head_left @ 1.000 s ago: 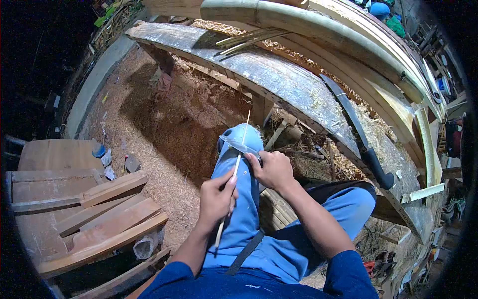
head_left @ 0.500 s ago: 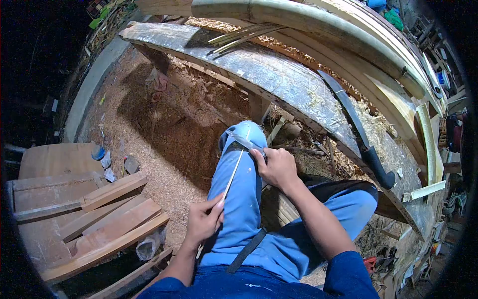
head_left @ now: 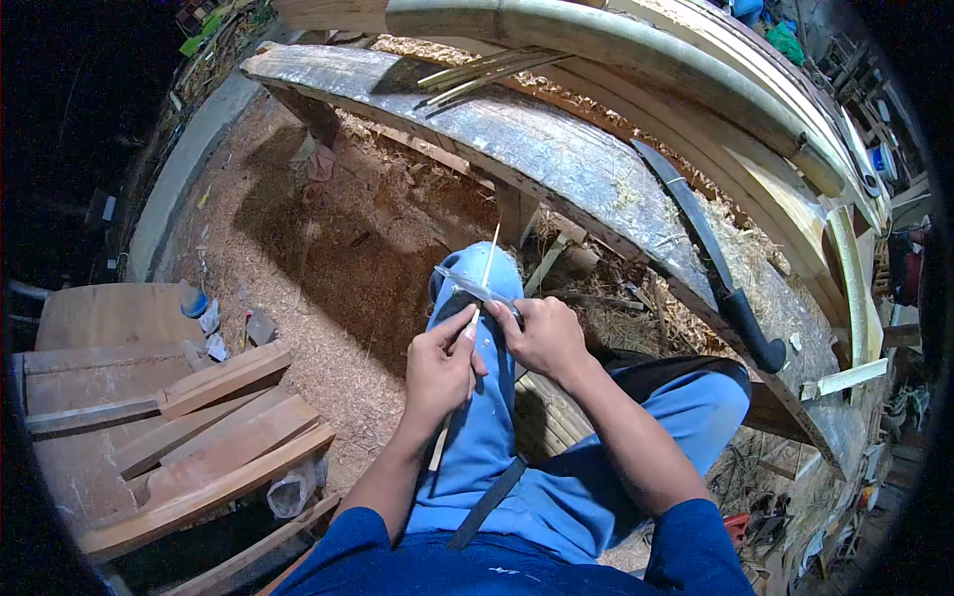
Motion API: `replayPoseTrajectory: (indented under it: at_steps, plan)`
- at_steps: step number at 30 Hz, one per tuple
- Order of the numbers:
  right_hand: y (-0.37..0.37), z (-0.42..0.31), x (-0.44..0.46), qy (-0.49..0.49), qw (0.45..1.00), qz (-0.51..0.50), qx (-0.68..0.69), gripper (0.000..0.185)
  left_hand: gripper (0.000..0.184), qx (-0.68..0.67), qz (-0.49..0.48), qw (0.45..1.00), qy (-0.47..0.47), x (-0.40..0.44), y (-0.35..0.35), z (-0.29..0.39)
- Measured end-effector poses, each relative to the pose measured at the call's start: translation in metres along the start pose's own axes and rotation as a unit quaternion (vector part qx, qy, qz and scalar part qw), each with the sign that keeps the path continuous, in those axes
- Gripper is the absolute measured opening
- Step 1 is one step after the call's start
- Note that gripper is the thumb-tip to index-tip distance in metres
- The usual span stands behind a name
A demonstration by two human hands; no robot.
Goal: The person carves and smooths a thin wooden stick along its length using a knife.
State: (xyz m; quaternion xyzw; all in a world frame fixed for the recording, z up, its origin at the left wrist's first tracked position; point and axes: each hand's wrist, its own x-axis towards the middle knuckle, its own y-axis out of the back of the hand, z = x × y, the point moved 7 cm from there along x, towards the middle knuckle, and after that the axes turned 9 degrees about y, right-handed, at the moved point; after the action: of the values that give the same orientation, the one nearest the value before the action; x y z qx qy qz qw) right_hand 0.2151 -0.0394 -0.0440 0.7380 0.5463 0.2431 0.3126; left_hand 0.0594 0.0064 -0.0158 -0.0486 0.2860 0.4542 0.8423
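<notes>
Above my blue-trousered knee, my left hand point(head_left: 442, 370) is closed around a thin pale strip of bamboo or wood point(head_left: 492, 256). The strip's narrow tip points forward past the knee, and its other end shows below my left wrist. My right hand point(head_left: 547, 340) grips a small knife, its handle mostly hidden by the fingers. The knife blade point(head_left: 459, 282) points left and crosses the strip over a dark patch on the knee. My two hands are close together, the left thumb near the blade.
A worn wooden bench point(head_left: 556, 169) arcs ahead, carrying a large black-handled knife point(head_left: 701, 223), several thin strips point(head_left: 492, 72) and shavings. Behind it lies a thick bamboo pole point(head_left: 636, 60). Cut wood pieces point(head_left: 234, 437) are stacked at left. Sawdust point(head_left: 328, 348) covers the ground.
My left hand has slid forward along the leg with the strip, close to the knife. The strip's tip now reaches farther past the knee. My right hand has shifted slightly back.
</notes>
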Motion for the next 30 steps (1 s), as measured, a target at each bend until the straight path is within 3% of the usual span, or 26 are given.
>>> replayPoseTrajectory:
  at_steps: [17, 24, 26, 30]
  plan:
    - [0.0, 0.006, 0.006, -0.016, 1.0, 0.013, -0.021, 0.062, 0.033, 0.032, 0.047, 0.998, 0.001, -0.086, 0.042, -0.052]
    - [0.0, -0.002, 0.0, 0.001, 1.0, 0.006, -0.01, 0.057, 0.034, 0.038, 0.046, 0.998, 0.013, -0.018, 0.009, -0.002]
    - [0.002, -0.001, -0.001, -0.006, 1.0, 0.012, -0.005, 0.056, 0.034, 0.017, 0.064, 0.997, -0.033, 0.0, 0.003, -0.001]
    - [0.003, 0.009, -0.003, -0.036, 0.999, 0.012, 0.01, 0.056, 0.034, 0.025, 0.057, 0.998, -0.031, -0.015, 0.005, -0.006]
